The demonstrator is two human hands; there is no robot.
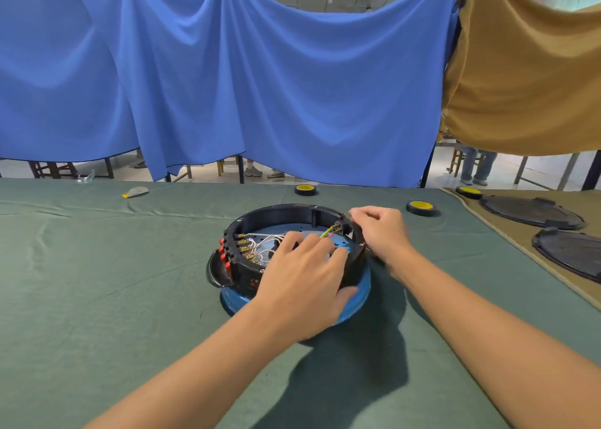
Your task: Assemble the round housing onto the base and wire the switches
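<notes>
The left hand (302, 275) lay flat, fingers straight, inside the black ring (279, 215) on the blue base (361, 295). The right hand (380, 230) gripped its rim with curled fingers beside 2 wires (327, 233).

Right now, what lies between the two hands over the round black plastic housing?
In the head view, thin yellow and red wires lie between the left hand and the right hand, inside the round black housing.
</notes>
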